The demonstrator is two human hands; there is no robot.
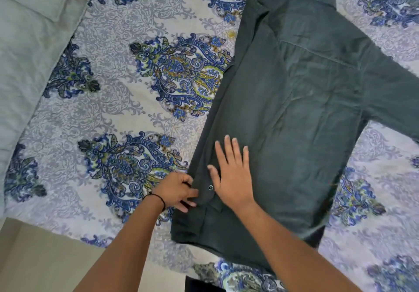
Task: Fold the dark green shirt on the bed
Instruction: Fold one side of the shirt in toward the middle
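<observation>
The dark green shirt lies back side up on the bed, collar at the top, hem nearest me. Its left side is folded inward along a long straight edge, with a buttoned cuff near the lower left. The other sleeve stretches out to the right edge of the view. My left hand pinches the folded cloth at the shirt's left edge, beside the cuff button. My right hand lies flat on the shirt, fingers spread and straight, pressing the fabric just right of the button.
The bed is covered with a pale sheet printed with blue and green paisley. A light grey-green blanket is bunched along the left. The bed's near edge and a beige floor show at the lower left.
</observation>
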